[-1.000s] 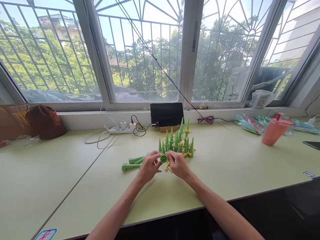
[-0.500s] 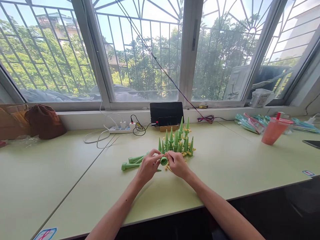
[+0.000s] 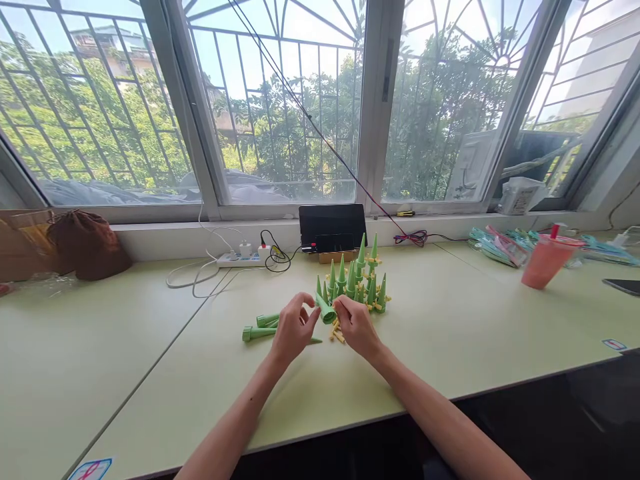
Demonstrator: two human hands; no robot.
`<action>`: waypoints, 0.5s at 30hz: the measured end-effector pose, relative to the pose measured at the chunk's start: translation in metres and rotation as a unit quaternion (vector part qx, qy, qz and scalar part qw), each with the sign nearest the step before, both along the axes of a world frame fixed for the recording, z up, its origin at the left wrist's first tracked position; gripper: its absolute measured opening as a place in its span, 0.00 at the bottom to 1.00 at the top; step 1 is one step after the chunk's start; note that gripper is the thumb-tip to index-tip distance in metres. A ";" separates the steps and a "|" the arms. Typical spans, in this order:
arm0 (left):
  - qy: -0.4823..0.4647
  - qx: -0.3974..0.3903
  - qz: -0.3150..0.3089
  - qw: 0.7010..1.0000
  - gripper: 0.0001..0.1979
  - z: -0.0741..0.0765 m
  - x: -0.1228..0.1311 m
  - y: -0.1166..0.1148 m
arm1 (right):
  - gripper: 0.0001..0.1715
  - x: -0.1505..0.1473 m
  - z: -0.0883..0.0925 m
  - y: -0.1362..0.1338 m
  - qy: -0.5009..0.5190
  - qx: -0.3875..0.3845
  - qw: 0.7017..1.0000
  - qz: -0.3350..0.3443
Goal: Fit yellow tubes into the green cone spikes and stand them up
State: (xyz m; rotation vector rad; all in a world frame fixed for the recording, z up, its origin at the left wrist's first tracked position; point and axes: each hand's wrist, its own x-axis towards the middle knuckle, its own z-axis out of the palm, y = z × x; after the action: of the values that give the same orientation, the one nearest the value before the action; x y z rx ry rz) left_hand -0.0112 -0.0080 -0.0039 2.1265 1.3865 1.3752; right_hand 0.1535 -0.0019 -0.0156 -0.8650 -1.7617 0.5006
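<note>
Cone (image 3: 327, 309), green, now tilts btwn hands, near loose yellow pegs (image 3: 339, 335) & upright cones (image 3: 352, 277). L hand (image 3: 294, 325) eases off, fingers parted; R hand (image 3: 356, 325) stays pinched at cone's rim, so R alone apparently steadies work, w/ L free to regrip.

I record the cone (image 3: 327, 312) I hold as plain light green, matching the standing cones (image 3: 352, 279). I find the small pieces (image 3: 340, 337) pale yellow and the tabletop (image 3: 475, 320) a pale yellow-green. I note a coral-red cup (image 3: 546, 265) with a red straw (image 3: 555, 231), a dark brown pouch (image 3: 93, 247), a black tablet (image 3: 333, 218), and a sticker (image 3: 91, 470) bearing a pink mark inside a blue border.
</note>
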 end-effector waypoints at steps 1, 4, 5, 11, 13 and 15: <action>-0.008 -0.022 -0.007 1.000 0.10 0.000 0.000 0.000 | 0.20 0.000 0.000 0.000 0.004 0.002 1.000 -0.002; -0.048 -0.098 -0.042 0.993 0.22 -0.001 0.001 0.001 | 0.20 0.002 0.001 0.000 0.005 0.007 1.000 -0.004; -0.063 -0.121 -0.055 0.989 0.25 -0.002 0.002 0.001 | 0.20 0.002 0.001 0.000 0.001 0.010 1.000 -0.003; -0.077 -0.158 -0.112 0.978 0.25 -0.005 0.002 0.002 | 0.19 0.002 0.003 -0.001 -0.012 0.021 1.000 0.004; -0.076 -0.161 -0.122 0.976 0.23 -0.004 0.002 0.000 | 0.20 0.001 0.002 -0.001 -0.013 0.020 1.000 0.001; -0.080 -0.167 -0.132 0.974 0.21 -0.002 0.002 -0.002 | 0.20 0.001 0.002 0.000 -0.012 0.021 1.000 0.000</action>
State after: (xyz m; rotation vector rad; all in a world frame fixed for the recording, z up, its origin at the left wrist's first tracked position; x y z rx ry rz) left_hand -0.0096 -0.0102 -0.0055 1.8554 1.1318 1.0957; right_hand 0.1546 -0.0019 -0.0139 -0.8460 -1.7881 0.4535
